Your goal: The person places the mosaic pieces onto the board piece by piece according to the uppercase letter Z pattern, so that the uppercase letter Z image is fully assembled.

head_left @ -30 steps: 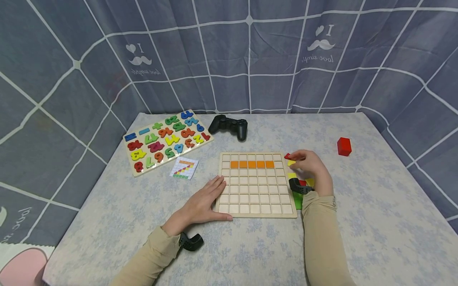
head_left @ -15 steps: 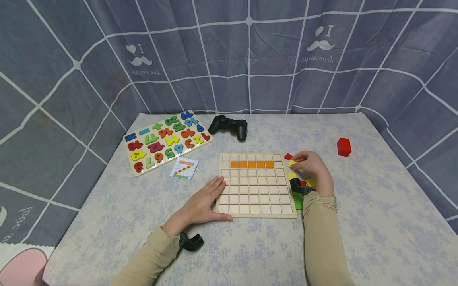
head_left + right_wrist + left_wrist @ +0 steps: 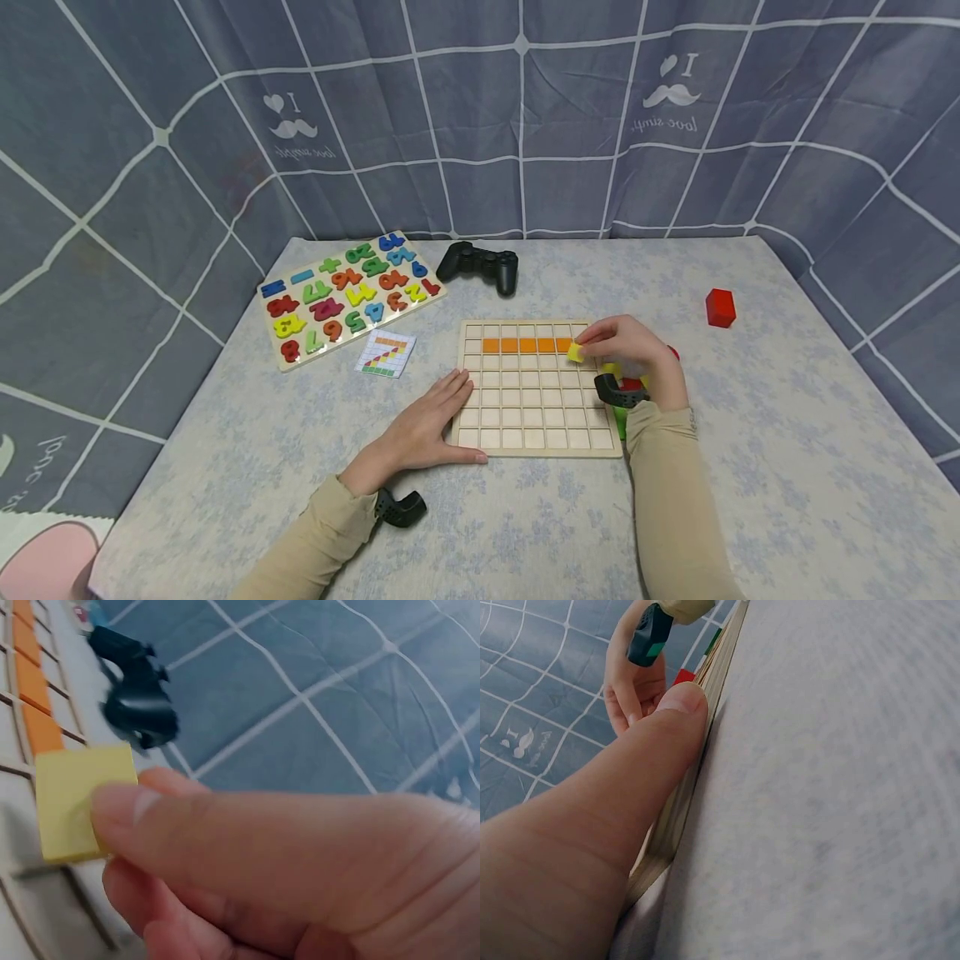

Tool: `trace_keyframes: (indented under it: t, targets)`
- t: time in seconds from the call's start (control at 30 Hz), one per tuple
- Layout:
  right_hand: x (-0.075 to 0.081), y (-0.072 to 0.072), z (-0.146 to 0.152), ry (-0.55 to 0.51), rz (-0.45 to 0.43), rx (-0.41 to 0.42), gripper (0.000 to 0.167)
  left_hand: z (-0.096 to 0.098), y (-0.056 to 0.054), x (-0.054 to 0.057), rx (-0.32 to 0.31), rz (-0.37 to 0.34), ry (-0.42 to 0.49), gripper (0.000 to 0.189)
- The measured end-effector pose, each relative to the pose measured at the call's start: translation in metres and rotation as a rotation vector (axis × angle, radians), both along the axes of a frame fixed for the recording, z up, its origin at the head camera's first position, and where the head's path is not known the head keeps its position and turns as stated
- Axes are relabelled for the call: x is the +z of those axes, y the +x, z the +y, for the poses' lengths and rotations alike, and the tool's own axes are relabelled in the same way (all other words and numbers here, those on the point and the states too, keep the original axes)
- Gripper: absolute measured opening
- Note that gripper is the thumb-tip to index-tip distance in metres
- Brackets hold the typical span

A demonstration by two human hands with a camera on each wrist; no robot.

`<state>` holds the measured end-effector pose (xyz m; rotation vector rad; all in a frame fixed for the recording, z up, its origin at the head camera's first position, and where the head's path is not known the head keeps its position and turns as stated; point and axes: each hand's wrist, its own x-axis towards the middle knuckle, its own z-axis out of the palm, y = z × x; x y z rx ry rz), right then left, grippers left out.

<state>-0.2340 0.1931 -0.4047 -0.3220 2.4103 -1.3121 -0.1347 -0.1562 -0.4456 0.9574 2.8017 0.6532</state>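
A wooden grid board (image 3: 534, 416) lies on the table, a row of orange square tiles (image 3: 528, 345) filling part of its second row from the back. My left hand (image 3: 422, 427) rests on the board's left edge with fingers straight, its thumb along the front left corner. Between thumb and fingers my right hand (image 3: 632, 343) pinches a yellow square tile (image 3: 64, 806), held just over the board at the right end of the orange row. Loose red (image 3: 631, 384), yellow and green tiles (image 3: 620, 419) lie right of the board, partly hidden beneath my right wrist.
A small pattern card (image 3: 386, 353) lies left of the board. Behind it is a number puzzle board (image 3: 348, 293), with a black game controller (image 3: 480, 265) beside it. A red block (image 3: 721, 308) stands at the right. Grid-patterned curtains (image 3: 570, 108) surround the table.
My right hand picked up the yellow tile from beside the board and carried it left, over the grid. My left hand has stayed in place.
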Motion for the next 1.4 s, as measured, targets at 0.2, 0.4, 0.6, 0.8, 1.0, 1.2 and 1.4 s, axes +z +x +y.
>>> trace_keyframes:
  t: [0.2, 0.4, 0.6, 0.8, 1.0, 1.2, 1.4]
  targets:
    - [-0.003, -0.002, -0.015, 0.007, -0.035, 0.033, 0.028, 0.0, 0.0, -0.001, 0.001, 0.005, 0.001, 0.109]
    - [-0.003, -0.002, -0.024, 0.086, 0.002, 0.042, 0.021, 0.0, 0.0, -0.001, 0.002, 0.006, -0.001, 0.109]
    - [-0.004, -0.004, -0.02, 0.072, 0.02, -0.012, 0.022, 0.001, 0.0, 0.0, 0.0, 0.008, -0.003, 0.109]
    - [-0.003, -0.003, -0.008, 0.076, 0.088, -0.178, 0.029, 0.001, 0.0, 0.001, -0.001, 0.006, -0.004, 0.109]
    - [-0.004, -0.001, -0.003, 0.051, 0.1, -0.273, 0.033, 0.0, 0.0, 0.001, -0.001, 0.004, 0.001, 0.109]
    - [-0.013, -0.002, -0.001, 0.056, 0.145, -0.349, 0.031, 0.0, 0.0, 0.0, -0.002, 0.003, 0.002, 0.109]
    - [-0.023, -0.007, -0.001, 0.115, 0.167, -0.397, 0.03, 0.0, 0.0, -0.001, 0.0, 0.002, -0.001, 0.109]
